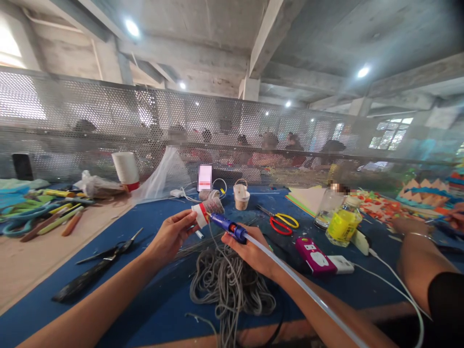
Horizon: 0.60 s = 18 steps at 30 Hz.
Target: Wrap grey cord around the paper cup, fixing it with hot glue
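Head view: the left hand (170, 237) is raised over the middle of the blue-covered bench (152, 208), fingers grasping a small white paper cup with a red band (200, 214), its far end wound in grey cord. Just right of it the right hand (250, 251), fingers clenched round a blue hot-glue gun (226, 226), nozzle at the cup's wrapped end. A clear glue stick (290, 275) trails back near-right. A loose heap of grey cord (228, 285) lies under both hands. Red-and-yellow scissors (281, 222) lie further right, black scissors (108, 251) to the left. Another person's forearm (416, 261) rests at the right edge.
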Motion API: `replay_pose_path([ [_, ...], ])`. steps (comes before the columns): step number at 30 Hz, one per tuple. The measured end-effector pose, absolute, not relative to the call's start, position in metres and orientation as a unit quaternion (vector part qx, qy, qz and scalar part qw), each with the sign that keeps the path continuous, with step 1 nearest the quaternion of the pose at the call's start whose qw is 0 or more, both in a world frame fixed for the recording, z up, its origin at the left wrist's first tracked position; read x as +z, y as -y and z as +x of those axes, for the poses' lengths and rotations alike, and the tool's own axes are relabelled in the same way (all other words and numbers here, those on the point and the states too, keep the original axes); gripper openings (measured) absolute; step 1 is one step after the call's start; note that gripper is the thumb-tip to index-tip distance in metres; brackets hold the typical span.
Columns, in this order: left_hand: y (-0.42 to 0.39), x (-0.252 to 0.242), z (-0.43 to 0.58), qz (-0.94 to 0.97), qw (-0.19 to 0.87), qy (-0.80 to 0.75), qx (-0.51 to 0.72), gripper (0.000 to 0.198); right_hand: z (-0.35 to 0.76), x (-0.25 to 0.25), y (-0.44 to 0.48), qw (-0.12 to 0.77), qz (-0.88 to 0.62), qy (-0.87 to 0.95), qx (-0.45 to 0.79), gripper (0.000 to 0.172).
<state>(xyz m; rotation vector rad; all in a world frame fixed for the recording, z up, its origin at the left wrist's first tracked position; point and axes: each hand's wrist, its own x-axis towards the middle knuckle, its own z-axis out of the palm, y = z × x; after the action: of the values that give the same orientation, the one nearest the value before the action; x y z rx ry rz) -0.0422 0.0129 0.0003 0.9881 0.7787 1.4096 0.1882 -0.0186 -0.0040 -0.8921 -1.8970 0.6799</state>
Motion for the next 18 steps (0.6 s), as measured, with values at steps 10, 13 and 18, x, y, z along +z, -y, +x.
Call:
replay_pose_path([
  [10,-0.0132,0.0013,-0.0416,0.412,0.600,-0.323,0.604,0.015,0.1891,-0.0043,0.0176,0.446,-0.363,0.775,0.262,0.028],
  [13,-0.0132,0.0022,-0.0408,0.414,0.600,-0.322,0.604,0.013,0.1893,-0.0067,0.0162,0.447,-0.365,0.777,0.251,0.027],
  [18,-0.0135,0.0019,-0.0406,0.404,0.599,-0.330,0.608,0.013,0.1894,-0.0079,0.0150,0.448,-0.366,0.781,0.237,0.027],
])
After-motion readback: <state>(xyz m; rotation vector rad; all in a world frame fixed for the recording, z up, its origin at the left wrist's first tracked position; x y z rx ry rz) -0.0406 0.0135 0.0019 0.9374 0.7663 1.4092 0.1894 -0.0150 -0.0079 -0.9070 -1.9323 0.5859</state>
